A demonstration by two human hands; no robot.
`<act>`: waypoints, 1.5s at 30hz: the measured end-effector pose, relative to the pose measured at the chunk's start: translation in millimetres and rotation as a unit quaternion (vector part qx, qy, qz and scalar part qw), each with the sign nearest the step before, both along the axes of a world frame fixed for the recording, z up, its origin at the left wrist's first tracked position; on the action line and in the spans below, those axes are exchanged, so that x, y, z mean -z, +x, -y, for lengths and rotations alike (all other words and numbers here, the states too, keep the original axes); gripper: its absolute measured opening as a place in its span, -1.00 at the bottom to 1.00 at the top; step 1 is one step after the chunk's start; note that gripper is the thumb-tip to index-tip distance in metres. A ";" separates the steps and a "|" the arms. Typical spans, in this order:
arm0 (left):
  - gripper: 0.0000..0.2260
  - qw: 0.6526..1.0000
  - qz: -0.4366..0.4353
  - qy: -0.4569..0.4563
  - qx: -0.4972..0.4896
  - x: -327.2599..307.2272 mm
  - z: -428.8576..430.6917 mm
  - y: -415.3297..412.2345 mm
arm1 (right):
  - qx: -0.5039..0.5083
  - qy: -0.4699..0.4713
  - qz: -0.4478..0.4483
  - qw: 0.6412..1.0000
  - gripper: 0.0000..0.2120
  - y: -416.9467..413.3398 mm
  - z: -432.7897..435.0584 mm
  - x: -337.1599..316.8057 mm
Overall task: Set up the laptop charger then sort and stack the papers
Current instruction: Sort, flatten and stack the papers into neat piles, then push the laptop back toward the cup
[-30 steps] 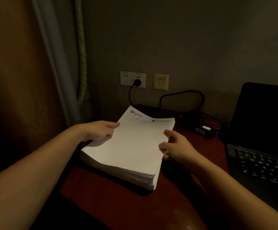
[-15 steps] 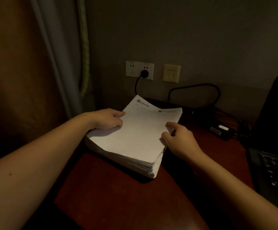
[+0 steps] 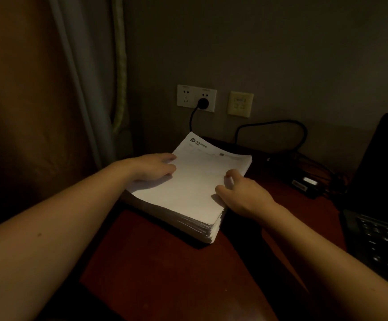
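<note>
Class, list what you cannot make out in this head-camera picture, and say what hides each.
Head view throughout.
1. Laptop: cut off by the right edge.
2. Print on the top sheet: too small and blurred to read.
3. Charger brick label: too dim and small.
4. Right hand: its back hides the fingers at the papers' edge.

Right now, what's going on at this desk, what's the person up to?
A person seems to be squaring up a thick stack of white printed papers on the reddish-brown wooden desk. The left hand rests on the stack's left side. The right hand grips its right edge, thumb on the top sheet. The charger looks set up: a black plug sits in the white wall socket, and the black power brick lies beside the open black laptop.
</note>
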State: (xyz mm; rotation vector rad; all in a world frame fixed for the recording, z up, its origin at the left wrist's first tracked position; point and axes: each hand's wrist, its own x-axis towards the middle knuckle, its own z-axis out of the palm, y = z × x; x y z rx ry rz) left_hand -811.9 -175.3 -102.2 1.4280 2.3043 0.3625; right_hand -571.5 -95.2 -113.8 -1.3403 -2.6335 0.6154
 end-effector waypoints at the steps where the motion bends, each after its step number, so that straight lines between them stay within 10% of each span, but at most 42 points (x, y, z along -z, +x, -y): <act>1: -0.47 1.000 0.002 -0.010 -0.001 -0.1 0.9 1.4 | -0.003 0.002 0.019 1.000 -0.40 -0.2 0.1 -1.6; 9: -0.28 0.986 -0.143 -0.084 0.023 -28.0 17.1 59.5 | 0.006 -0.018 0.093 0.996 -0.13 26.8 18.0 -27.7; 26: -0.30 0.957 -0.133 -0.021 0.258 -83.4 -4.9 300.6 | 0.168 0.004 0.133 0.977 -0.28 306.7 75.0 -128.9; 45: -0.35 0.875 -0.149 -0.089 0.452 -66.6 -194.5 543.8 | 0.172 -0.030 0.158 0.972 -0.35 491.5 -101.3 -98.2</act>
